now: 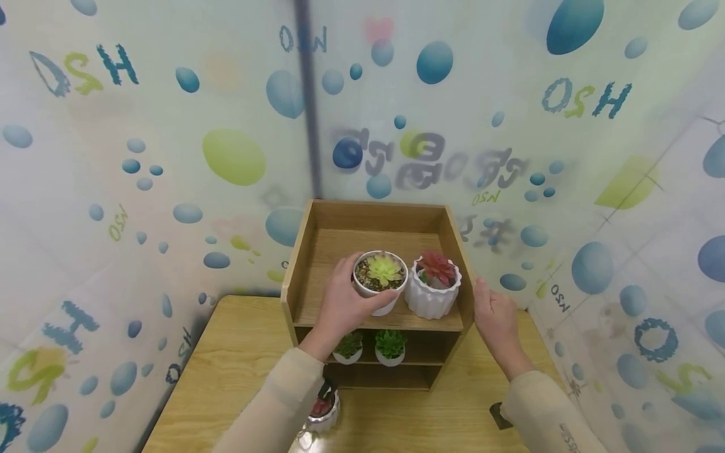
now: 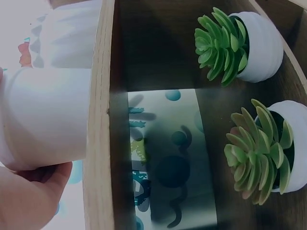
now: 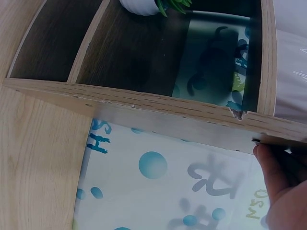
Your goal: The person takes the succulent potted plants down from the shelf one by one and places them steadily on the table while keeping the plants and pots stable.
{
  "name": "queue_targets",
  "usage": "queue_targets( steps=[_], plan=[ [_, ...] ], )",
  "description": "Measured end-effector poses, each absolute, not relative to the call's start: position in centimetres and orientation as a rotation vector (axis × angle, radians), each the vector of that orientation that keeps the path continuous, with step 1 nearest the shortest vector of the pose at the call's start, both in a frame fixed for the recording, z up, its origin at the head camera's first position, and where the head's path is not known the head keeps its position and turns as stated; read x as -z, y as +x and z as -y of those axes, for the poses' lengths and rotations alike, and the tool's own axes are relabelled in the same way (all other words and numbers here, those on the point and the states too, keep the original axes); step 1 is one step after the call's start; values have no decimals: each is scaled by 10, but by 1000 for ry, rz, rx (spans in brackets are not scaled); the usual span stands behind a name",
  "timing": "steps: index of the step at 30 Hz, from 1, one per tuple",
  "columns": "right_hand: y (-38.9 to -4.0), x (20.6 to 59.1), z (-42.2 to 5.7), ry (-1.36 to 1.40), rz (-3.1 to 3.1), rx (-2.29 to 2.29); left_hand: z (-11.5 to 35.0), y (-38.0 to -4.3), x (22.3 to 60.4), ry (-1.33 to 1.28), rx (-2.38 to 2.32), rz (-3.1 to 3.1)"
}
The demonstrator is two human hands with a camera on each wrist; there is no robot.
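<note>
My left hand [image 1: 347, 299] grips a white pot [image 1: 385, 308] holding a pale green succulent [image 1: 384, 269], at the front of the wooden shelf's top. In the left wrist view, the pot [image 2: 45, 115] is beside the front edge, with a thumb [image 2: 53, 187] against it. Right of it stands a fluted white pot [image 1: 433, 299] with a red succulent [image 1: 437, 267]. My right hand [image 1: 498, 321] touches the outside of the shelf's right side panel [image 1: 461, 283]; in the right wrist view a fingertip [image 3: 261, 153] meets that panel, the other fingers mostly hidden.
Two green succulents in white pots, one left [image 1: 348, 349] and one right [image 1: 391, 346], sit on the middle level of the shelf. A red plant in a shiny pot [image 1: 325, 418] stands on the wooden table [image 1: 226, 352], partly behind my left forearm. Patterned curtains [image 1: 238, 94] surround the table.
</note>
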State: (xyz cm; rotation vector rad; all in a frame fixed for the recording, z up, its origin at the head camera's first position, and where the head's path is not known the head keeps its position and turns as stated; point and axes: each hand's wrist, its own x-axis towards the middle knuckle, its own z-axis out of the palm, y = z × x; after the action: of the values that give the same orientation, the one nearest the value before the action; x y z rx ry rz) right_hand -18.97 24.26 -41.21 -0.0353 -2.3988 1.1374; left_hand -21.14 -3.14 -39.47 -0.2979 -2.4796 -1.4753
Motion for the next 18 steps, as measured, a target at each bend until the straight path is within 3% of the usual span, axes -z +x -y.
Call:
queue_targets(
  steps=[18],
  plan=[
    [-189, 411, -242, -40, 2404, -1134, 36, -201, 394, -329, 1520, 2475]
  ],
)
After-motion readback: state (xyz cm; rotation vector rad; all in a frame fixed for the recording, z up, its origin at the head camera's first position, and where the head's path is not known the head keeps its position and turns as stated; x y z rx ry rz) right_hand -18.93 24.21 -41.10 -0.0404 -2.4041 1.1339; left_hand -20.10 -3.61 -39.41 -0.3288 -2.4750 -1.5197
